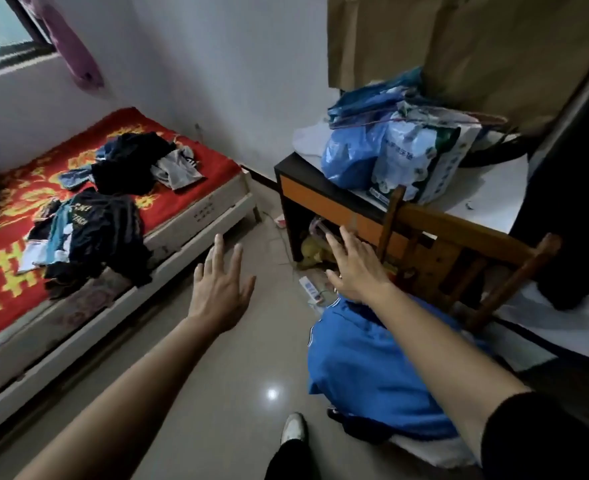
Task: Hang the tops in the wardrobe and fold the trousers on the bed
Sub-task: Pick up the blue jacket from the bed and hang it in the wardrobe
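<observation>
1. Both hands are reaching out with fingers spread wide; the left hand (222,289) and the right hand (355,268) are holding nothing.
2. Clothes (102,233) are lying in two heaps on the bed (203,211), well apart from the hands.
3. I think the person is choosing a piece; next comes stepping closer and grabbing one.

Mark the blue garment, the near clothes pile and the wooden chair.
blue garment (372,368), head view, middle of the cloth.
near clothes pile (102,232), head view, dark top on it.
wooden chair (466,230), head view, top rail.
</observation>
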`<action>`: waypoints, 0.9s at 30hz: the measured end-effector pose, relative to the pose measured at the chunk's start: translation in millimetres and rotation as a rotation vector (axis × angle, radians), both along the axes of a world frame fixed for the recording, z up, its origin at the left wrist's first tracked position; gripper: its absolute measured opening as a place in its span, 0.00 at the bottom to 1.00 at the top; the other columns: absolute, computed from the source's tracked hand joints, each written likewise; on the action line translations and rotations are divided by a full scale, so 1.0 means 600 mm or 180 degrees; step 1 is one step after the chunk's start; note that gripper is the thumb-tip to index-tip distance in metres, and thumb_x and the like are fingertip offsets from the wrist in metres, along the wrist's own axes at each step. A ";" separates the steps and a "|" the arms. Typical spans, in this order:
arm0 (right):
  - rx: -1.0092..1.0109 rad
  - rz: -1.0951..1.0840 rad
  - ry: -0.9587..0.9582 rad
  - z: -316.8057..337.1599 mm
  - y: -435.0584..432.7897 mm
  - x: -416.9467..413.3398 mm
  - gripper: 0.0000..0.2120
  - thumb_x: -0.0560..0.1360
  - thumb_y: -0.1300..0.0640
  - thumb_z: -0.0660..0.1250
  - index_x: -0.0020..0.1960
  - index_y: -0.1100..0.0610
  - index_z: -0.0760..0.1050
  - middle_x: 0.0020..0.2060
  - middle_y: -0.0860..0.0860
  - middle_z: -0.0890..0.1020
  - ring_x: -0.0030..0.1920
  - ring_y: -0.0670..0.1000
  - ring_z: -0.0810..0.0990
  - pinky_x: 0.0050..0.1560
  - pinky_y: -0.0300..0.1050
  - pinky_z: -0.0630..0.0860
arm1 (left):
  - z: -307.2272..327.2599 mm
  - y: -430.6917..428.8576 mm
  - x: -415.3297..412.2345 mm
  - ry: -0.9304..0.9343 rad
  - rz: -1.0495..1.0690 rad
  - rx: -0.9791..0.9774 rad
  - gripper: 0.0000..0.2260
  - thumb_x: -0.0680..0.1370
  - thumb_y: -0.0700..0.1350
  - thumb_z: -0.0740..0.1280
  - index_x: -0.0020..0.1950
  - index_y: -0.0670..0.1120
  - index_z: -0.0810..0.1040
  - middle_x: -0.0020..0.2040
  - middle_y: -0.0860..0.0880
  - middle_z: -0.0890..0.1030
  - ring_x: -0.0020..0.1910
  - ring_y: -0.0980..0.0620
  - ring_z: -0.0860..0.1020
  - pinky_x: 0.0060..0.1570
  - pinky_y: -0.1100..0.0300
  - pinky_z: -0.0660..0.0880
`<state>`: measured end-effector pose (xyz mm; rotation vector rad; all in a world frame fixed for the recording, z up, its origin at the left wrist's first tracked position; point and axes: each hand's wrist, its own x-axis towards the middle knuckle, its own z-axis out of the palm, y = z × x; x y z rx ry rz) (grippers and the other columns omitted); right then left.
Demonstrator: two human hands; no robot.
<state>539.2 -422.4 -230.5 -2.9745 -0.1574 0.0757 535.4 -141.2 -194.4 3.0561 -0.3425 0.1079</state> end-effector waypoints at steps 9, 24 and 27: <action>0.0017 -0.1888 0.1060 -0.111 -0.172 -0.065 0.37 0.82 0.42 0.58 0.82 0.54 0.43 0.80 0.59 0.45 0.77 0.63 0.56 0.74 0.57 0.60 | -0.173 -0.185 0.137 0.0833 -0.1152 -0.0292 0.29 0.82 0.60 0.52 0.80 0.47 0.53 0.80 0.38 0.43 0.77 0.39 0.56 0.72 0.46 0.59; 0.1427 -0.4096 0.1628 -0.489 -0.236 -0.358 0.38 0.79 0.49 0.66 0.81 0.56 0.51 0.78 0.63 0.56 0.77 0.63 0.59 0.73 0.55 0.63 | -0.561 -0.424 -0.042 0.2051 -0.2114 -0.0135 0.31 0.80 0.60 0.59 0.79 0.46 0.59 0.80 0.38 0.47 0.76 0.38 0.57 0.71 0.44 0.59; 0.1799 -0.4326 0.1317 -0.572 -0.237 -0.387 0.34 0.80 0.50 0.64 0.81 0.53 0.54 0.77 0.60 0.58 0.76 0.61 0.60 0.73 0.53 0.63 | -0.650 -0.442 -0.099 0.2318 -0.2074 -0.0029 0.33 0.79 0.63 0.59 0.79 0.48 0.58 0.80 0.38 0.46 0.78 0.39 0.52 0.72 0.43 0.58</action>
